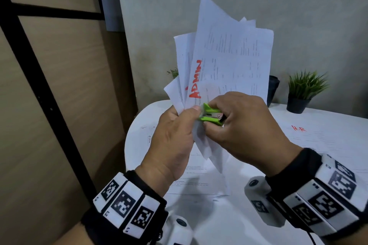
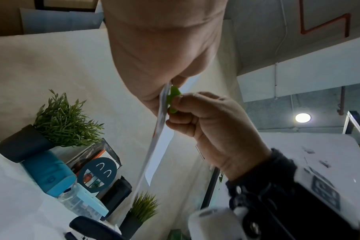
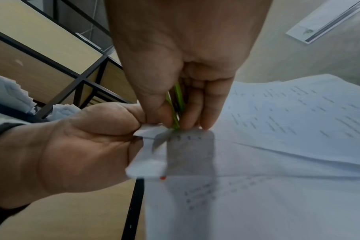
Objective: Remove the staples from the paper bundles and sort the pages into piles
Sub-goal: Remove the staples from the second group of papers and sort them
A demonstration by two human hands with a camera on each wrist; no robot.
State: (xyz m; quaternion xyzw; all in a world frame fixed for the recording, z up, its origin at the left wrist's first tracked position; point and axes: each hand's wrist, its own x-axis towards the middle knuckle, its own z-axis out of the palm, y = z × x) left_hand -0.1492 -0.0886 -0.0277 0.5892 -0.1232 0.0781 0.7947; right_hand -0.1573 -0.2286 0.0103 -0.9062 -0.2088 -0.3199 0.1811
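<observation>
Left hand point(image 1: 175, 135) pinches the corner of a paper bundle point(image 1: 229, 59), thumb on the near face, and holds it upright in the air above the white surface point(image 1: 328, 125). The top sheet carries "ADMIN" in red. Right hand point(image 1: 239, 123) grips a green staple remover point(image 1: 211, 114), its jaw end pressed against the pinched corner beside the left thumb. Judged step: working the staple out of this bundle.

Loose printed pages point(image 1: 191, 177) lie flat on the surface under the hands; another sheet marked "H.R" in red point(image 1: 298, 128) lies to the right, well apart. These look like sorted piles already started.

Risks:
- The bundle is unsupported and fans out at the top. If the remover is pulled hard or at an angle, the corner may tear rather than release the staple.
- The left thumb sits just beside the tool's jaws; a slip could nip it.
- Once the staple is out, only the pinch keeps the sheets together, so pages could slide and fall onto the wrong pile.
- A freed staple could drop among the pages below.

Not visible:
- The staple itself, in any view; fingers and tool cover it.
- Whether the jaws have bitten under it.
- Page count; body text is too blurred to read.
- A potted plant point(image 1: 304, 89) stands at the back of the surface.
</observation>
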